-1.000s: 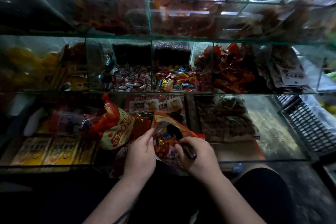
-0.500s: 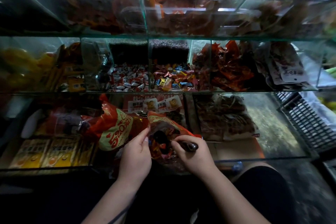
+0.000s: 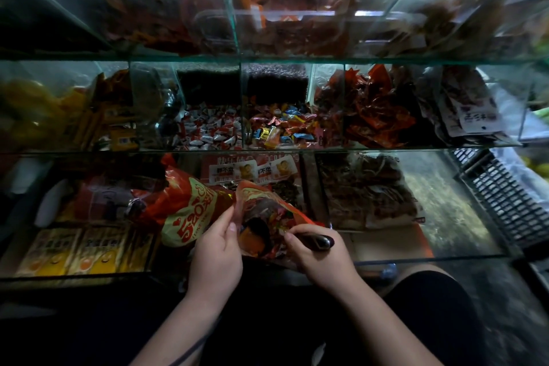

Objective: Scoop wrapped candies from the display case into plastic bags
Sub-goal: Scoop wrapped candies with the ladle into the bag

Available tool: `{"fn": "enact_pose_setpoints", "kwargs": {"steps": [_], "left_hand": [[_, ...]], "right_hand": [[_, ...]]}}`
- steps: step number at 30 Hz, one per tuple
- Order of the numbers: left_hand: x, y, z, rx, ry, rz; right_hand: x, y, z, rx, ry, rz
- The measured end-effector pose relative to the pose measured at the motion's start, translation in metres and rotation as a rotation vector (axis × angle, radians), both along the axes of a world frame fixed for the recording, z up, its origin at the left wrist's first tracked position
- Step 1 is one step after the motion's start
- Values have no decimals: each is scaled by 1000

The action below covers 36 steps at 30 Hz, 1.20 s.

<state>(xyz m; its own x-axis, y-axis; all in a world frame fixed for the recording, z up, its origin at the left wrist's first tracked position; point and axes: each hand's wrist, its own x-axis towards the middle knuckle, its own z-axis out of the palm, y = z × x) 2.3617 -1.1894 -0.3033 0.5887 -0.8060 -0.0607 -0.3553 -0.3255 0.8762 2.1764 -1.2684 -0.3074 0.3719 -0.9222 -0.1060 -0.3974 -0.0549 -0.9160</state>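
Evidently the tipping-in step was in hand. The left hand (image 3: 215, 249) pinched the rim of the red bag (image 3: 267, 202), holding its mouth open. The right hand (image 3: 322, 258) gripped the handle of the dark scoop (image 3: 322, 241), whose bowl sat inside the bag among bright wrappers. The bag was at the bottom tier of the display case (image 3: 416, 148), below the compartment of mixed wrapped candies (image 3: 279, 128). Next, I judged, the scoop needed drawing out without snagging the plastic, then a reach up to that compartment. The bag looked glossy, crinkled and partly filled.
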Motion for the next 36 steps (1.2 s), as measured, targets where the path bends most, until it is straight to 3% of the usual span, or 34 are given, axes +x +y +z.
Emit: {"fn": "enact_pose_setpoints", "kwargs": {"steps": [6,11,16,20,22,24,29,32,36], "left_hand": [[2,5,2,12,0,2],[1,4,10,0,-14,1],[-1,5,23,-15,-63,-5],[-15,4,44,-270,-353,-102],[-28,1,52,-378,-377,-247],[-42,-6,55,-299,-325,-368],[-50,-31,34,239,-364,-376],[-45,-41,28,292,-385,-379],[-49,-42,24,215,-436,-341]], "right_hand": [[-12,-11,22,75,-29,64],[-4,-17,35,294,-252,-286],[-15,-15,48,301,-367,-459],[-32,-12,57,253,-386,-460],[-41,-11,63,245,-430,-474],[-48,-9,70,232,-460,-503],[-71,1,89,261,-512,-527],[-82,6,104,299,-588,-548],[-80,18,122,290,-644,-483]]}}
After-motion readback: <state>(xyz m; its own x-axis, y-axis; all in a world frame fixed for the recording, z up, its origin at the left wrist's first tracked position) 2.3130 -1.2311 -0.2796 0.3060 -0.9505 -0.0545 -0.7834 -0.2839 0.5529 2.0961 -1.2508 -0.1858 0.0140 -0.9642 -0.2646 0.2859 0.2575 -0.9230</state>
